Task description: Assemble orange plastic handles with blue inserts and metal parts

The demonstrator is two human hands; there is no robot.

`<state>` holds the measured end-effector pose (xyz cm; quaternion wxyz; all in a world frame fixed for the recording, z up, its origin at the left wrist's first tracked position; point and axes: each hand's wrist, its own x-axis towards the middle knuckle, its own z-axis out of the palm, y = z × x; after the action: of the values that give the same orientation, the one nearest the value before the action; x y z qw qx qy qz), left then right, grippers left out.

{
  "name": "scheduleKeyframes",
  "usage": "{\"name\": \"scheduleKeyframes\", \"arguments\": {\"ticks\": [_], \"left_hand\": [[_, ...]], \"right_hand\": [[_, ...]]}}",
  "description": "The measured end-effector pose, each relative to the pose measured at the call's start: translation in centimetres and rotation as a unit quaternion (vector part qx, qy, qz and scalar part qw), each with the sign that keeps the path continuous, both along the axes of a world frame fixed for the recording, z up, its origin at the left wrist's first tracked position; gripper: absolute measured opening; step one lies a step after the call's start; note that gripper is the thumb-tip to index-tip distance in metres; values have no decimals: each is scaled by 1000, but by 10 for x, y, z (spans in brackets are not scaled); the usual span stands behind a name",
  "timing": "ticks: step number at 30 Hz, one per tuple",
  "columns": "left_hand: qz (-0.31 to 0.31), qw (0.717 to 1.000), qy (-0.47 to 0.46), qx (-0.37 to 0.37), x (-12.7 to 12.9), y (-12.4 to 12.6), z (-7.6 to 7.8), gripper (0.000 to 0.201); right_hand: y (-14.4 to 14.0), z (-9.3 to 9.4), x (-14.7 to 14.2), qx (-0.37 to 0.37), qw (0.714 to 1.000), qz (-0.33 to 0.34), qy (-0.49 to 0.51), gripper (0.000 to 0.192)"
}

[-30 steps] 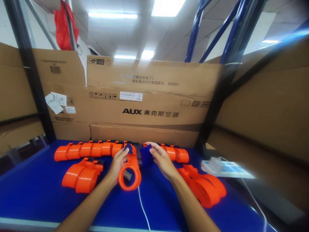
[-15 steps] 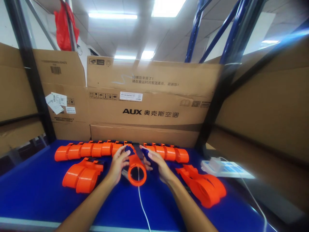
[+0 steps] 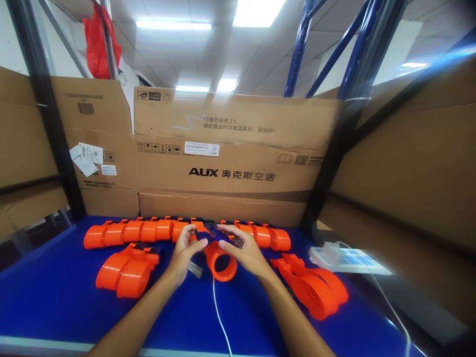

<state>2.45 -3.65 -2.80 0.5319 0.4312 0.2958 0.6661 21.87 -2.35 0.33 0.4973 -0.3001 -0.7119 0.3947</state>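
Between both hands is an orange tape dispenser [image 3: 210, 255] with a round open ring facing me and dark blue parts on its upper end. My left hand [image 3: 185, 252] grips its left side, the thumb pressing on the blue part [image 3: 212, 235]. On the other side my right hand [image 3: 241, 248] is closed on it as well, thumb against the blue part and fingers behind. Some of the fingertips are hidden. Just below my left hand lies a small clear strip [image 3: 195, 269]. A white cable [image 3: 219, 312] runs from beneath the dispenser towards me.
More orange dispensers [image 3: 134, 231] stand in a row along the back of the blue table [image 3: 178, 322]. A pair [image 3: 126, 272] lies to the left, others [image 3: 316, 287] to the right. A white power strip [image 3: 353, 260] sits at right. Cardboard [image 3: 230, 193] walls the back.
The dispenser's ring has shifted right and turned. My right hand has brought its blue piece in onto the dispenser's top. Both thumbs have come closer together.
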Motion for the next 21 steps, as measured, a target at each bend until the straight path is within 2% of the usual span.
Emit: {"name": "scheduleKeyframes", "arguments": {"ticks": [9,15,21], "left_hand": [[-20,999,-3,28,1,-2,1,49],[-21,999,-14,45,0,-2,0,54],[-31,995,-24,93,-1,-3,0,61]], "right_hand": [[-6,4,-4,28,999,-22,-37,42],[-7,1,-5,27,999,8,-44,51],[-12,-2,-10,51,994,-21,-90,53]]}}
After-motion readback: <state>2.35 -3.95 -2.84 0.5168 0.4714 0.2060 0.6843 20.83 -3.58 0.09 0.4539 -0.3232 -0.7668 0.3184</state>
